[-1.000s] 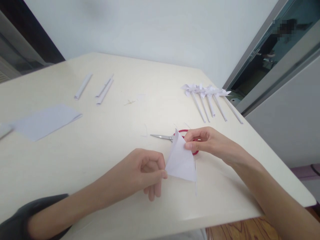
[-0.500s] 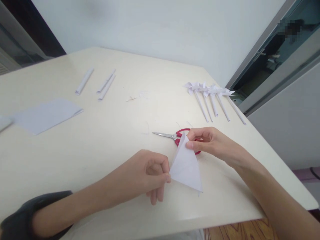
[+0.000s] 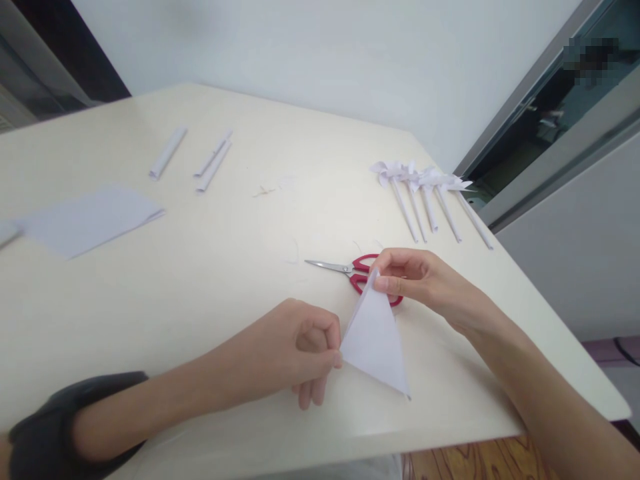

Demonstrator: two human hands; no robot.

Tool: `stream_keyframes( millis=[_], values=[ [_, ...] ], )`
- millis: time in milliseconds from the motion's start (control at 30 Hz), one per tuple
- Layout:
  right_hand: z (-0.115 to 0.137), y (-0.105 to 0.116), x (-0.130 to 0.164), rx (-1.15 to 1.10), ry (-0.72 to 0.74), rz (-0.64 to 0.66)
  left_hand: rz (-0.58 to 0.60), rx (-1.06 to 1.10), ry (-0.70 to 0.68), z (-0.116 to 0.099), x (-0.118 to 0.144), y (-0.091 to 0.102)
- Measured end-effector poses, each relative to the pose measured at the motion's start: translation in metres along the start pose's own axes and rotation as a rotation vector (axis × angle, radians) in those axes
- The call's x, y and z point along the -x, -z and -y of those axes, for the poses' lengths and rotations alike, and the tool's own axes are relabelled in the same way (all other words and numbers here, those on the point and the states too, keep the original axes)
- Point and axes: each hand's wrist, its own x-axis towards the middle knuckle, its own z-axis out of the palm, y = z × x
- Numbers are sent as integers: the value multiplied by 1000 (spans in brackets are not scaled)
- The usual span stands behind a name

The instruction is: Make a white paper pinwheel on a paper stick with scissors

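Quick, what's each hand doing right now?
Left hand: closed, pinching the left corner of the folded paper triangle.
Right hand: closed, pinching the triangle's top corner, just above the scissors.

Open desk to the left, scissors close on the right

The scissors (image 3: 356,273) lie just behind the paper triangle (image 3: 375,337); pinwheels (image 3: 425,193) crowd the far right, paper rolls (image 3: 200,157) and a folded sheet (image 3: 87,220) the far left; bare desk (image 3: 225,267) between.
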Motion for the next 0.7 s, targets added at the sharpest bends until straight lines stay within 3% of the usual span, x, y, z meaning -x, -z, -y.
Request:
stream_keyframes(
  millis=[167,400,533,633,700],
  values=[
    [-3,1,1,-18,29,-75,22,27,-13,-1,0,0],
    [0,0,2,-6,90,-32,26,16,-44,4,-1,0],
    [1,4,3,-46,88,-119,27,1,-39,5,-1,-1],
    [3,7,4,3,119,-204,-5,25,-29,1,-1,0],
    [4,6,3,40,107,-153,-57,53,-54,-2,-1,3]
  ],
)
